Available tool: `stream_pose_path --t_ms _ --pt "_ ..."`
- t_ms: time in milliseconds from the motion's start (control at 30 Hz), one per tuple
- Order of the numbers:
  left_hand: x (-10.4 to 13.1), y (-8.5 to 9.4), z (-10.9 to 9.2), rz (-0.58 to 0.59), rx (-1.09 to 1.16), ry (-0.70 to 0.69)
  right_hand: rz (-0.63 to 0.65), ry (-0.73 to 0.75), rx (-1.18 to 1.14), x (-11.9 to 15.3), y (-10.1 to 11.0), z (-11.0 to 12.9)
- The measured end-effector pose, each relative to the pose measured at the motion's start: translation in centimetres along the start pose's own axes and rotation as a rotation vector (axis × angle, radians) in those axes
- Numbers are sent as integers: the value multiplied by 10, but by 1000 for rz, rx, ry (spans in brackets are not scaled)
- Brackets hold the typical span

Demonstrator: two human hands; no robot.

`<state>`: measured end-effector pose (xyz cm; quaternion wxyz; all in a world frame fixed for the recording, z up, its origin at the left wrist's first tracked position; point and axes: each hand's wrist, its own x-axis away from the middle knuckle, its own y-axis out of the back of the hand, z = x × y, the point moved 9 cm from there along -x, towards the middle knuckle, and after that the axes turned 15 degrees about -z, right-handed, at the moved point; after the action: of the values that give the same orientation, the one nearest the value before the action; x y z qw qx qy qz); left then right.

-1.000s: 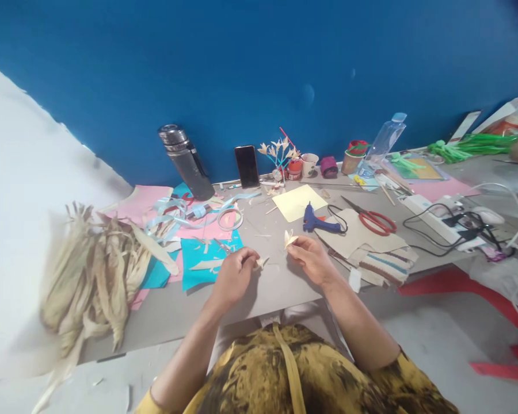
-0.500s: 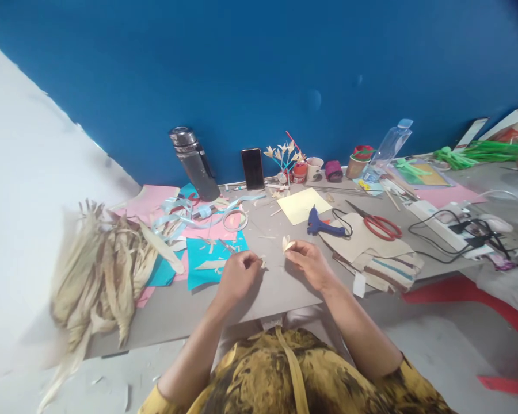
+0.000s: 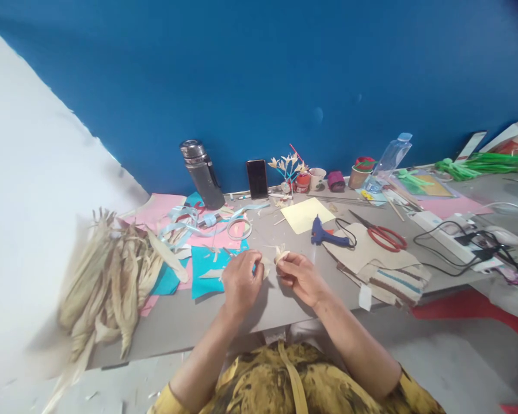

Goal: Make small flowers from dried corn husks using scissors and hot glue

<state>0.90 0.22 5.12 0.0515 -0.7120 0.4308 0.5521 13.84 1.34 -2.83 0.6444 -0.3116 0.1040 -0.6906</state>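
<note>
My right hand (image 3: 300,277) pinches a small pale corn-husk flower (image 3: 280,253) between thumb and fingertips, its petals pointing up and away from me. To its left, my left hand (image 3: 243,279) is closed on a small strip of corn husk (image 3: 266,268), which shows only in part past the fingertips. The two hands are a short gap apart over the grey table. A blue sheet (image 3: 205,287) with husk scraps on it lies beside my left hand. At the far left lies a bundle of dried corn husks (image 3: 106,282).
A blue glue gun (image 3: 328,234) and red-handled scissors (image 3: 386,237) lie to the right, near a folded cloth (image 3: 397,279). A power strip (image 3: 449,236) with cables is further right. Along the wall stand a thermos (image 3: 202,175), a phone (image 3: 257,179) and husk flowers (image 3: 288,168).
My right hand has moved slightly left and down with the flower, and its fingers have curled more. My left hand has turned. The whole view has tilted up a little.
</note>
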Motion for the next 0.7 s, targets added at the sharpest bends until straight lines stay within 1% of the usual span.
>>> stream_pose_path --t_ms 100,167,267,333,400,467,533,567,633,700 --pt "-5 -1 -11 12 -66 -140 -3 76 88 1 1 5" --pt "-6 -4 -16 26 -89 -192 -21 113 152 1 0 8" --pt "-4 -8 -17 43 -86 -197 -87 163 241 1 1 14" --pt "-4 -9 -12 47 -45 -139 -130 177 272 1 3 19" --pt "-5 -8 -6 52 40 -40 -143 176 265 1 4 23" --pt "-6 -7 1 71 148 81 -126 167 236 0 5 24" --pt "-6 -7 9 111 250 233 -99 161 209 0 6 25" --pt "-6 -7 15 132 300 338 -92 168 206 0 6 25" --pt "0 -13 28 197 405 599 -81 210 227 3 8 29" --pt "11 -25 36 321 547 872 -46 271 272 7 7 36"
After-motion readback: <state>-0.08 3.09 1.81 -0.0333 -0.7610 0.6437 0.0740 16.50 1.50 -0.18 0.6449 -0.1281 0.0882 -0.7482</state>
